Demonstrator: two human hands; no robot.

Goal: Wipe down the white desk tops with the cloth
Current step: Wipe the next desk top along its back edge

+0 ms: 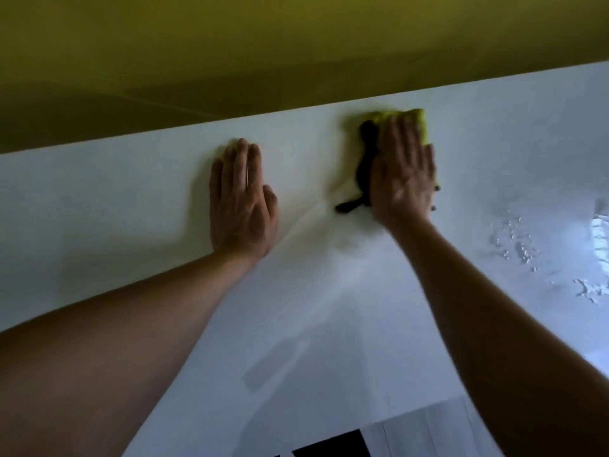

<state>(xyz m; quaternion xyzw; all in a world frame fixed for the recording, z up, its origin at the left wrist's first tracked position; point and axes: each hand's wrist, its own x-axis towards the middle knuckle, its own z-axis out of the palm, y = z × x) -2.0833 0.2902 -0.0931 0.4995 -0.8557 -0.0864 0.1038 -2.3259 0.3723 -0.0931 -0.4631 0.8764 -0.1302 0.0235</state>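
- A person leans over a white desk top, both arms stretched toward its far edge, where a yellow-green wall rises behind it.
- The right hand lies flat with fingers straight, pressing a yellow-green cloth onto the surface close to that far edge; the flat palm likely spreads pressure across the cloth for the wipe.
- The left hand rests open and flat on bare desk beside it, holding nothing, apparently bracing the reach.
- Water droplets glisten on the desk to the right of the cloth, well apart from it, suggesting that patch is not yet wiped.
- The cloth's outline is blurred at its top edge.
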